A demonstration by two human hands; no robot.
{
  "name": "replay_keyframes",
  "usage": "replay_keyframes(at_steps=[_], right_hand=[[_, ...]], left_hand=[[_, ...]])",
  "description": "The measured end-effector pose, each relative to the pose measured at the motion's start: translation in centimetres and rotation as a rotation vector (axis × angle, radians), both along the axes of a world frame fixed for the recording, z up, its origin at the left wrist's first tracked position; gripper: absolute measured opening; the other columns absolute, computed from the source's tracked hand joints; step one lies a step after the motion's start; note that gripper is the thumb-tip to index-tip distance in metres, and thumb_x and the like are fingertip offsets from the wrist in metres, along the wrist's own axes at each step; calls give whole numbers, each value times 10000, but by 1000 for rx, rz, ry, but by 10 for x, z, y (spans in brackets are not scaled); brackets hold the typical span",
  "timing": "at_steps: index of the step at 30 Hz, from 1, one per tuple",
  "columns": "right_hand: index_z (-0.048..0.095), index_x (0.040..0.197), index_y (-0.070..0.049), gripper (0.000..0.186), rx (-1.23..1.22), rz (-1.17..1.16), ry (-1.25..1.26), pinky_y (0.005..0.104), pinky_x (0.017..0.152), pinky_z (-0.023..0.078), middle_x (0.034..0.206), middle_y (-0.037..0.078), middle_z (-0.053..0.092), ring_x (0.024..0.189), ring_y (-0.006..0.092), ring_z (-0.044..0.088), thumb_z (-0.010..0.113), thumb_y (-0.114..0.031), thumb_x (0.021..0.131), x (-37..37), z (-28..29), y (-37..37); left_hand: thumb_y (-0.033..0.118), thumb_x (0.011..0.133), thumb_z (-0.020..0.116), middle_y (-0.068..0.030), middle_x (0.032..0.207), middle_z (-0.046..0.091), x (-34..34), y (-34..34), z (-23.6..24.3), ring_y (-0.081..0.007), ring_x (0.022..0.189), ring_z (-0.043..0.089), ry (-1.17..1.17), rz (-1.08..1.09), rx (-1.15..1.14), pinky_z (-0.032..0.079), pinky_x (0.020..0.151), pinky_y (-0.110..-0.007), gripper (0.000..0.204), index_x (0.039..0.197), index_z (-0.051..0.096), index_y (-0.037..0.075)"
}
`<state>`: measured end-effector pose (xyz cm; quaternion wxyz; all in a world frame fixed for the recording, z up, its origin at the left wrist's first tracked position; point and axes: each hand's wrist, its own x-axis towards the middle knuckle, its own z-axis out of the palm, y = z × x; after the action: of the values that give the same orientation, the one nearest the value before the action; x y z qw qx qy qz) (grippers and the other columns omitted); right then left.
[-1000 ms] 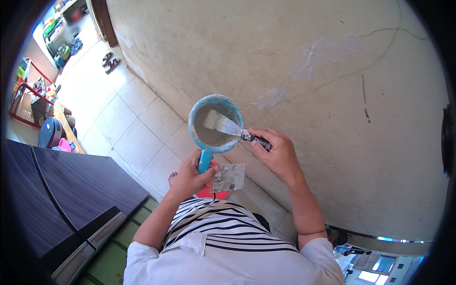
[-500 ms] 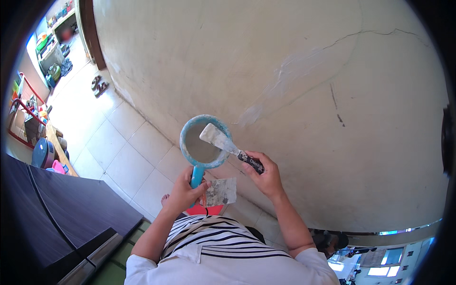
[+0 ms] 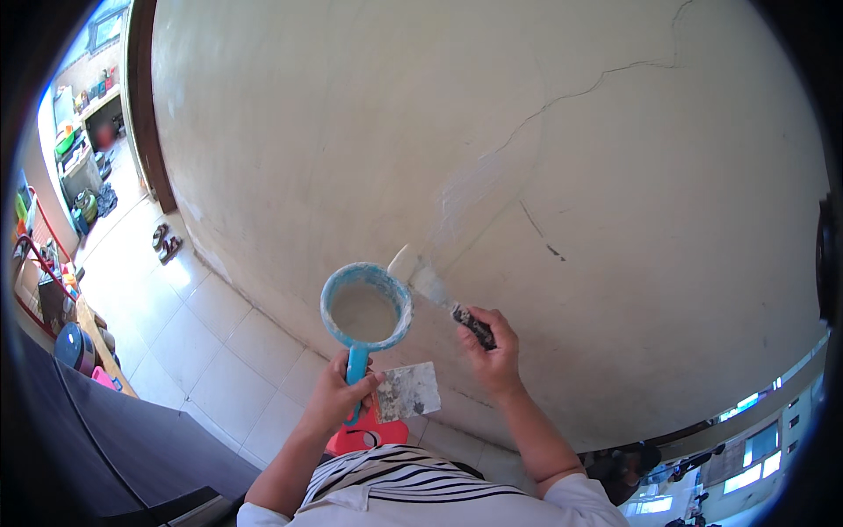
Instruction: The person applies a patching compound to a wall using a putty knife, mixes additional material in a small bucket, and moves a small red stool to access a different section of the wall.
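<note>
My left hand [image 3: 327,400] is closed round the handle of a light-blue dipper [image 3: 357,362]. Greyish-white paste [image 3: 363,314] lies inside the dipper, and pale smears coat its rim. The same hand also pinches a thin, stained scraper plate [image 3: 409,392] that sticks out to the right. In my right hand [image 3: 498,358] is a putty knife [image 3: 428,286], gripped by its speckled black handle. White paste sits on the blade's tip, just beside the dipper's right rim. Whether blade and rim touch, I cannot tell.
Ahead rises a beige wall [image 3: 351,132] with a thin crack [image 3: 549,104] and a whitish smeared patch [image 3: 465,195]. A red stool-like thing [image 3: 373,432] stands below my hands. Left are floor tiles [image 3: 224,364], sandals [image 3: 167,244] and a dark cabinet [image 3: 132,430].
The putty knife has moved from above the dipper's opening to its right edge, blade now turned. My view has shifted, so the wall's crack and patch appear farther left.
</note>
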<state>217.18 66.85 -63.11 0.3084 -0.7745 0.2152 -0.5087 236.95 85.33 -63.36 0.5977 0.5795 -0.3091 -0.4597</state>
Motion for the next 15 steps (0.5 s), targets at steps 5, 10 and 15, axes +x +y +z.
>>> replay_keyframes(at_steps=[5,10,15], right_hand=[[658,1174,-22,286,49,-84,-60,243,719,498,901,21,651,812,102,609,720,-186,949,-20,54,-25],[675,1138,-41,242,434,121,-196,196,512,388,805,-5,623,599,28,482,659,-234,994,-38,120,-50],[670,1033,-52,235,527,101,-208,202,411,271,756,7,620,485,13,373,617,-279,1012,-52,166,-70]], left_hand=[[91,894,734,-43,760,588,-5,-1,7,-110,564,589,24,-2,-21,461,451,-253,311,1094,518,-8],[72,879,738,-42,779,584,-4,4,7,-103,576,581,43,22,-6,449,457,-242,321,1104,523,-6],[81,891,737,-51,785,573,-7,-2,-4,-114,547,569,73,39,-11,460,427,-263,353,1129,494,-12]])
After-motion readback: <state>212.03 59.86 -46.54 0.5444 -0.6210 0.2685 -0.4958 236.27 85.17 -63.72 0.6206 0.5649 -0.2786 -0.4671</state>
